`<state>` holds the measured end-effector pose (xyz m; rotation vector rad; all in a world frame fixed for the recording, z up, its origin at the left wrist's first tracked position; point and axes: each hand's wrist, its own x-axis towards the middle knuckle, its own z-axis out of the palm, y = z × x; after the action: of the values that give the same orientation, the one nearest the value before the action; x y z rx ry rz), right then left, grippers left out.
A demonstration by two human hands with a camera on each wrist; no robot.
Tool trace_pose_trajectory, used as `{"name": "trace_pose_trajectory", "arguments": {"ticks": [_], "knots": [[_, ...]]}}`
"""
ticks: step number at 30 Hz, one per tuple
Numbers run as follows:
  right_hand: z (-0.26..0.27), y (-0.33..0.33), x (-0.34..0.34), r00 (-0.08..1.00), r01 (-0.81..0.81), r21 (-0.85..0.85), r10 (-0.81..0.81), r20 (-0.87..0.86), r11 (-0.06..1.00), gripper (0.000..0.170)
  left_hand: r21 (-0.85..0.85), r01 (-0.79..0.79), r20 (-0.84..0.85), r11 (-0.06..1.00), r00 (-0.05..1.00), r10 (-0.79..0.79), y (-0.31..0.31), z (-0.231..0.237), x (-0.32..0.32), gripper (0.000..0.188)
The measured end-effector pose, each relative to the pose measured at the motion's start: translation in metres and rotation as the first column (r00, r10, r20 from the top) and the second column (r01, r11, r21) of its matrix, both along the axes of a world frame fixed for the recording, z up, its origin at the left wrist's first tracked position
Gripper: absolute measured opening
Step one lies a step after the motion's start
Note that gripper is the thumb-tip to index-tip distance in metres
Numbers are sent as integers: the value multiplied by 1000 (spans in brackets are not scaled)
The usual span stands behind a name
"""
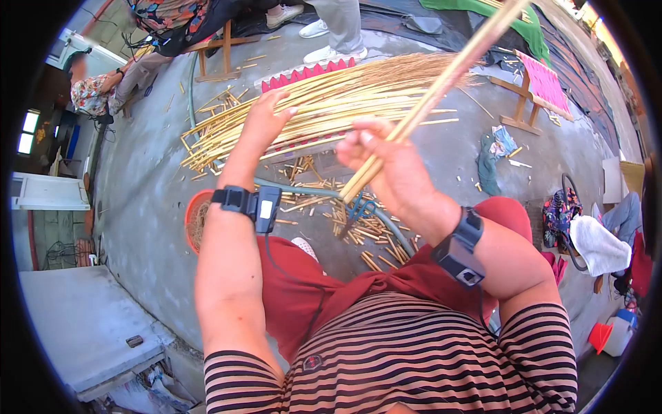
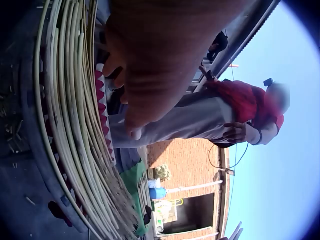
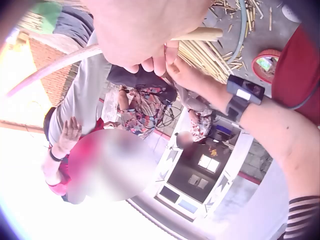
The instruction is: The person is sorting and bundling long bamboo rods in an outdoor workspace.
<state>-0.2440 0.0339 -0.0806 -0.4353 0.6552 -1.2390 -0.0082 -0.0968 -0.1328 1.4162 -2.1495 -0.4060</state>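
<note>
My right hand [image 1: 405,172] grips a pair of long pale plant stalks [image 1: 448,83]. Their cut ends point down toward my lap, and the far ends rise to the upper right. In the right wrist view one thick cut stalk end [image 3: 200,34] sticks out beside the hand. My left hand [image 1: 265,124] holds nothing; its fingers are loosely bent over the left part of a pile of long stalks [image 1: 331,103] with brushy tips. A looped blue metal piece [image 1: 360,207] stands just below the held stalks' cut ends.
Short cut stalk pieces [image 1: 372,234] litter the ground before my knees, with a green hose [image 1: 303,188] running through. An orange-red basin [image 1: 190,224] sits by my left leg. A pink-topped stool [image 1: 545,86] stands at the right. A person in grey trousers [image 1: 340,24] stands beyond the pile.
</note>
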Motion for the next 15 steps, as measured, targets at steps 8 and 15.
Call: {"name": "trace_pose_trajectory", "arguments": {"ticks": [8,15], "knots": [[2,-31,-11,991,136,47,-136,-11,990,16,-260,-86,416,962,889,192,1,-44,-20,8],[-9,-29,6,1000,16,87,-15,-19,996,11,-310,-75,448,948,868,215,-2,-56,-15,5]]}}
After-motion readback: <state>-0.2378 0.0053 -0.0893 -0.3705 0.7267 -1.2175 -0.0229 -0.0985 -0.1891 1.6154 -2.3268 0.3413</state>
